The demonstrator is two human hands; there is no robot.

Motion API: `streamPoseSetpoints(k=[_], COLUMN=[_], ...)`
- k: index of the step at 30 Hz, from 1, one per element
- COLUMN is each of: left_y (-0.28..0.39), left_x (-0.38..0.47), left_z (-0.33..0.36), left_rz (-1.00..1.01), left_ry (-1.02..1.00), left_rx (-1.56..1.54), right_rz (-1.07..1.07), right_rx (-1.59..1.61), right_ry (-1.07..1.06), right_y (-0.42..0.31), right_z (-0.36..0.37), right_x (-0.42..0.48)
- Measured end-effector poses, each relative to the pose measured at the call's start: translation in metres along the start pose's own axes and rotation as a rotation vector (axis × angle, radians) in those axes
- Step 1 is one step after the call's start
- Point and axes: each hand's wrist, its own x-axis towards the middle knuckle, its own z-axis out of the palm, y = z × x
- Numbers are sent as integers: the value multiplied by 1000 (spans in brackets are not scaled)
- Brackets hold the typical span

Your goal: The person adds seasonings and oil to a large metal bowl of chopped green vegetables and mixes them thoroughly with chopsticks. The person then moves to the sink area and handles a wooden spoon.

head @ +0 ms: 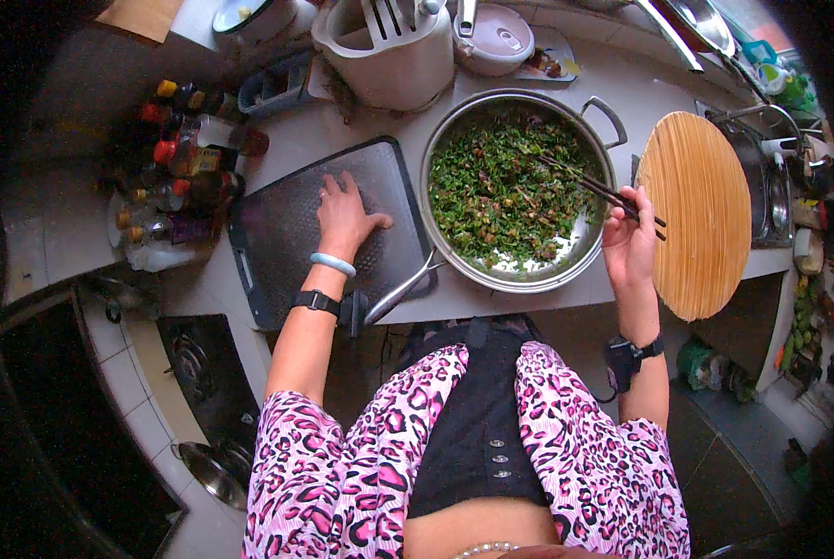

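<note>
My right hand [627,241] grips a pair of dark chopsticks [616,199] beside the right rim of a wide steel pan [602,262]. The far tips of the chopsticks reach into chopped greens mixed with brownish bits [508,189] that cover most of the pan's bottom. To the pan's left, my left hand [347,216] is spread over a dark textured cutting board [284,216], fingers apart and holding nothing. Whether the palm presses on the board I cannot tell. The pan's long metal handle [399,290] crosses the board's near right corner.
An oval slatted wooden board [696,216] lies between the pan and the sink [777,195]. Several sauce bottles [179,175] crowd the left side. Behind the pan stand a utensil holder [389,77] and a lidded bowl [494,45]. The counter's front edge runs close to my body.
</note>
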Motion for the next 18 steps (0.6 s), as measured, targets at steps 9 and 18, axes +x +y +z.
streamPoseSetpoints(k=[9,18], left_y=[-7,5], left_x=[3,-9], left_z=[-4,-12], left_rz=[-6,-23], left_ry=[-1,-30], left_rx=[-24,0], right_rz=[66,159], right_rx=[201,387], right_ry=[-499,-976], right_y=[-48,-83], right_z=[73,91], right_x=[-62,-98])
